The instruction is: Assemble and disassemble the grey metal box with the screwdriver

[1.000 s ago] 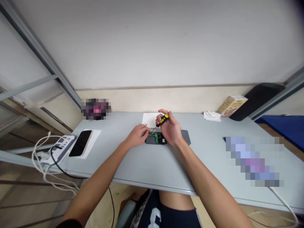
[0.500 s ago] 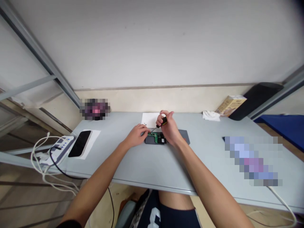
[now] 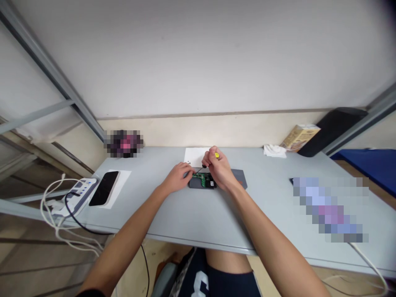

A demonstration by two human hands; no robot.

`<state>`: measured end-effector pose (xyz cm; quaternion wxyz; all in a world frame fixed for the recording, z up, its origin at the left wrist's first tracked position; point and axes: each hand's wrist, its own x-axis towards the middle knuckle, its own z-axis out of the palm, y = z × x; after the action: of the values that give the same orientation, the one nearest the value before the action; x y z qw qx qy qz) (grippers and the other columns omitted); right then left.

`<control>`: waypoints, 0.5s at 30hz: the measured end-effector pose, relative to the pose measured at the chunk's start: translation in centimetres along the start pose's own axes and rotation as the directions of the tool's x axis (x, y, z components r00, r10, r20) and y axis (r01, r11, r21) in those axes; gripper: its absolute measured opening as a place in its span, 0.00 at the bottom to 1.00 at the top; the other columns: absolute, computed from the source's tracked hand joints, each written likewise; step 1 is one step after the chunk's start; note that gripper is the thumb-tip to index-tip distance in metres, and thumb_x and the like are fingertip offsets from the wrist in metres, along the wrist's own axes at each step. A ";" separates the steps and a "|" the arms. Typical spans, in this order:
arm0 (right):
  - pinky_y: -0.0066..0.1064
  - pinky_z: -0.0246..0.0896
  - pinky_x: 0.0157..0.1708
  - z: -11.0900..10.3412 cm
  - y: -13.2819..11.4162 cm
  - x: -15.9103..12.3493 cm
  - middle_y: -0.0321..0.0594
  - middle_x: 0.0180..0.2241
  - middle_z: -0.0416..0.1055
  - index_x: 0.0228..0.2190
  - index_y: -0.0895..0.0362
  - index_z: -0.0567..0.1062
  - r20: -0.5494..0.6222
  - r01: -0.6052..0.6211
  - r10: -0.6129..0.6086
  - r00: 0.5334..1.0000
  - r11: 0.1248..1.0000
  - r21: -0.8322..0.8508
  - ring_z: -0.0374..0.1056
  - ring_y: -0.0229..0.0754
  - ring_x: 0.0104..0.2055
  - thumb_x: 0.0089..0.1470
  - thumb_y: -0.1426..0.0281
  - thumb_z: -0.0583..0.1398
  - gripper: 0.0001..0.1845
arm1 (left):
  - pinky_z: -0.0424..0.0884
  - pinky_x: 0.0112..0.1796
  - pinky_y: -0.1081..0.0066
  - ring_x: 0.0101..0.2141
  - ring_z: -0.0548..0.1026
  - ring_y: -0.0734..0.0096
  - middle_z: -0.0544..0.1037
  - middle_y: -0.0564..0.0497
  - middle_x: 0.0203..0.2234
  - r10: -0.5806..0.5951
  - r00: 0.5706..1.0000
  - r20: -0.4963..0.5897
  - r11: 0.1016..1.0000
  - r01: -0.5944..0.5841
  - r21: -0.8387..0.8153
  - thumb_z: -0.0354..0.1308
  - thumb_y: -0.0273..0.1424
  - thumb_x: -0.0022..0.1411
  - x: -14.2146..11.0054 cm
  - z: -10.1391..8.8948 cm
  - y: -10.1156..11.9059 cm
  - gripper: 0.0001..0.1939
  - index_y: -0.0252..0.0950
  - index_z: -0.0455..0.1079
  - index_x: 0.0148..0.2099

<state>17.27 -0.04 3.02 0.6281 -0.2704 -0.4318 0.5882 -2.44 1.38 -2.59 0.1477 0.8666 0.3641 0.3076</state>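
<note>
A green circuit board [image 3: 203,178] lies in a dark, opened device on a grey flat piece [image 3: 239,176] in the middle of the table. My left hand [image 3: 178,178] grips the board's left end, its fingertips close to the screwdriver's tip. In my right hand [image 3: 221,171] is a screwdriver [image 3: 217,155] with a black and yellow handle, the fingers wrapped round it. Its thin shaft slants down left to the board's upper left part; whether it sits in a screw is too small to tell. Behind lies white paper [image 3: 198,156] with several tiny dark pieces.
On the left are a phone [image 3: 105,188] on paper and a power strip [image 3: 78,194] with tangled cables. A crumpled tissue [image 3: 274,151], a yellow carton [image 3: 300,138] and a black cylindrical object [image 3: 334,128] stand back right. Blurred items lie left back and right.
My right hand has turned and its fingers have closed over the screwdriver's handle, leaving mainly the yellow end showing. My left hand and the circuit board have stayed put.
</note>
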 end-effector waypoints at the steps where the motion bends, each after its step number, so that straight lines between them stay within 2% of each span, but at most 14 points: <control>1: 0.33 0.61 0.33 0.0 -0.1 0.1 0.29 0.23 0.57 0.32 0.49 0.69 -0.005 0.003 -0.003 1.000 1.000 0.000 0.58 0.38 0.26 0.53 0.40 0.66 0.26 | 0.73 0.49 0.60 0.43 0.76 0.61 0.81 0.47 0.39 -0.003 1.000 0.001 1.000 0.003 -0.001 0.52 0.27 0.73 0.0 0.0 0.0 0.12 0.40 0.78 0.43; 3: 0.35 0.64 0.36 -0.1 -0.3 0.2 0.32 0.26 0.61 0.39 0.48 0.74 -0.003 -0.016 0.016 1.000 1.000 0.010 0.62 0.41 0.29 0.59 0.41 0.60 0.24 | 0.72 0.49 0.60 0.43 0.76 0.62 0.81 0.47 0.39 -0.007 1.000 0.004 1.000 0.007 -0.003 0.52 0.27 0.73 0.0 0.0 0.0 0.12 0.40 0.79 0.44; 5: 0.36 0.66 0.42 -0.1 -0.4 0.2 0.35 0.32 0.67 0.44 0.48 0.77 0.005 -0.038 0.038 0.999 0.999 0.010 0.67 0.42 0.36 0.60 0.45 0.60 0.22 | 0.72 0.49 0.61 0.42 0.76 0.62 0.81 0.47 0.39 -0.007 1.000 0.003 1.000 0.007 -0.004 0.52 0.27 0.73 0.0 0.0 -0.1 0.13 0.40 0.79 0.44; 9: 0.37 0.65 0.47 -0.1 -0.4 0.0 0.38 0.38 0.74 0.37 0.49 0.78 0.017 -0.026 0.027 0.999 0.999 -0.032 0.71 0.44 0.44 0.51 0.51 0.71 0.18 | 0.72 0.48 0.61 0.42 0.76 0.62 0.81 0.47 0.39 0.004 1.000 -0.008 1.000 -0.004 -0.008 0.53 0.26 0.72 -0.1 0.0 -0.2 0.13 0.39 0.80 0.45; 12: 0.35 0.64 0.45 0.0 -0.2 -0.2 0.34 0.36 0.73 0.34 0.49 0.72 0.035 -0.055 0.055 0.998 0.998 -0.004 0.72 0.42 0.41 0.46 0.54 0.75 0.22 | 0.72 0.48 0.62 0.42 0.76 0.63 0.81 0.48 0.40 0.001 1.000 -0.008 1.000 -0.001 -0.003 0.54 0.26 0.72 -0.1 0.1 -0.4 0.12 0.40 0.80 0.47; 15: 0.33 0.62 0.39 0.0 0.2 -0.2 0.31 0.30 0.69 0.35 0.48 0.70 0.050 -0.046 0.048 0.998 0.998 -0.042 0.68 0.39 0.34 0.49 0.51 0.73 0.23 | 0.72 0.48 0.61 0.42 0.76 0.63 0.81 0.48 0.40 0.000 1.000 0.002 1.000 0.000 0.009 0.54 0.25 0.72 -0.1 0.2 -0.4 0.12 0.40 0.79 0.47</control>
<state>17.15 -0.22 2.79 0.5972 -0.2783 -0.4532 0.6004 -2.61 1.58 -2.95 0.1440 0.8676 0.3652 0.3052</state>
